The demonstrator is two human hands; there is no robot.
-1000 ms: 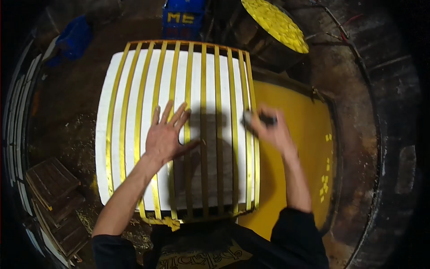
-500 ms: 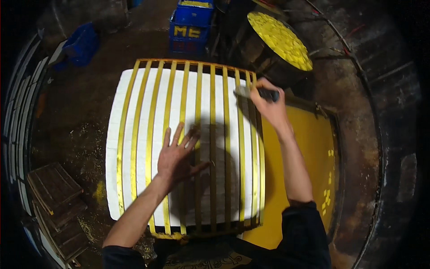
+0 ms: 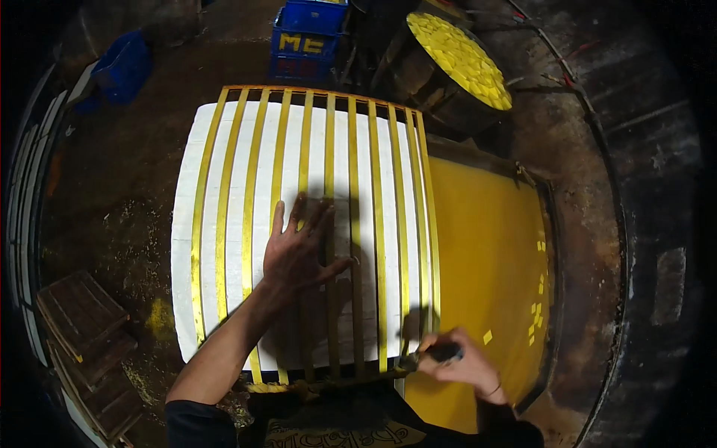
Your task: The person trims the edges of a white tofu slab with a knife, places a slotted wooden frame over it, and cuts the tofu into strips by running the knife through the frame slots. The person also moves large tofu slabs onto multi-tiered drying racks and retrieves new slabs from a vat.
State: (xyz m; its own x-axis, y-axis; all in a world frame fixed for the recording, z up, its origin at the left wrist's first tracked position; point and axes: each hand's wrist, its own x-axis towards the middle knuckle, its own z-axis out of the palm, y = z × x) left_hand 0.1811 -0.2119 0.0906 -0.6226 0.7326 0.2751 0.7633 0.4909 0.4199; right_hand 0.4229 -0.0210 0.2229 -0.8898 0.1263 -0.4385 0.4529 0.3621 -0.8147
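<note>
A wide white slab (image 3: 237,187), which looks like tofu, lies beneath a rack of yellow slats (image 3: 222,254) running from near to far. My left hand (image 3: 295,257) rests on the middle slats, fingers spread and palm down. At the near right corner of the rack, my right hand (image 3: 469,366) is closed round the black handle of a knife (image 3: 446,352). Its blade is mostly hidden and dim at the rack's near edge. The shadow of my head and arms darkens the slab's middle.
On the right is a vat of yellow liquid (image 3: 485,246) with small yellow pieces floating in it. Beyond stands a drum heaped with yellow pieces (image 3: 459,60). Blue crates (image 3: 305,41) are stacked at the back, another blue crate (image 3: 123,67) far left, wooden boards (image 3: 82,313) near left.
My right hand has drawn the knife from the rack's far right end toward me to its near right corner. My left hand stays flat on the slats. The view has shifted slightly.
</note>
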